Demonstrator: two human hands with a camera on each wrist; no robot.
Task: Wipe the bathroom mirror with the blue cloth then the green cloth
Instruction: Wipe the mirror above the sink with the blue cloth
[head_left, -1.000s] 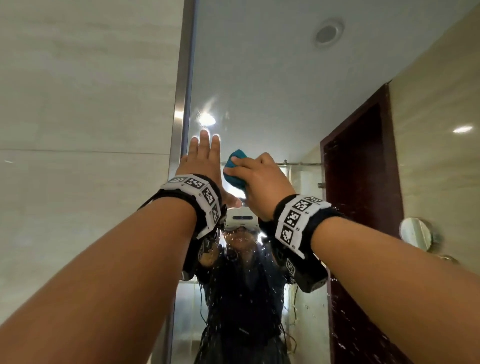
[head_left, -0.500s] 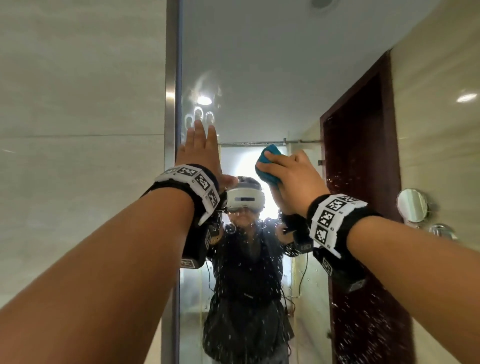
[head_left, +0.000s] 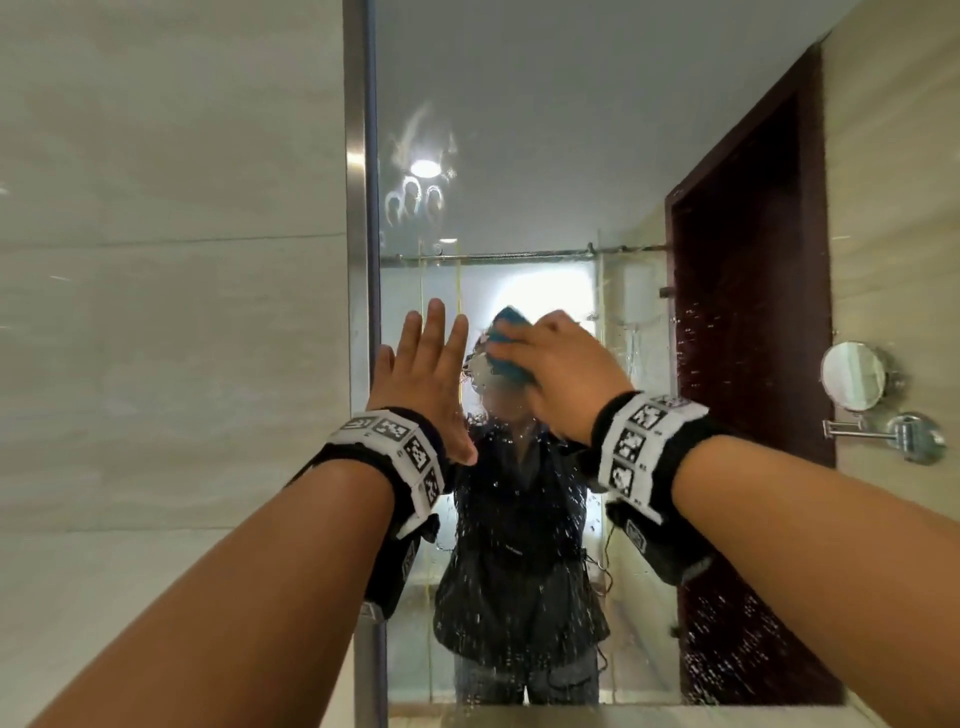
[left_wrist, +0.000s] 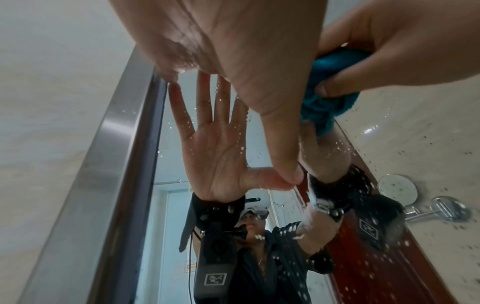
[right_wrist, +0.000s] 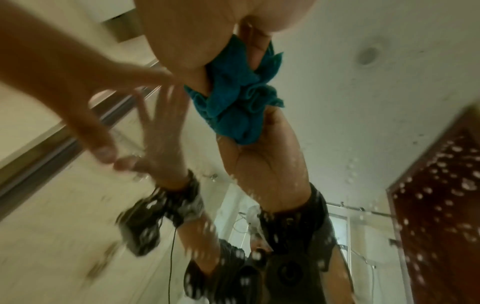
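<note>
Your right hand (head_left: 558, 382) grips the blue cloth (head_left: 508, 340), fingers curled round it and bunching it into a wad pressed against the mirror (head_left: 545, 156). The cloth is a deep teal-blue terry, crumpled into thick folds; from the right wrist view its loose edges (right_wrist: 239, 96) spill out below your palm in ruffled lobes, and from the left wrist view it bulges between thumb and fingers (left_wrist: 330, 82). It sits on the glass at about the height of your reflected head, just right of your left hand (head_left: 423, 379).

That left hand lies flat on the mirror close to its metal frame (head_left: 358, 260), fingers straight and spread, holding nothing; thumb tip meets its own reflection (left_wrist: 283, 176).

The glass is speckled with water drops, thickest over the lower half and across the reflected dark door (head_left: 748, 364). Higher up, near the reflected ceiling light, smeared fingertip marks (head_left: 413, 200) show on the surface.
</note>
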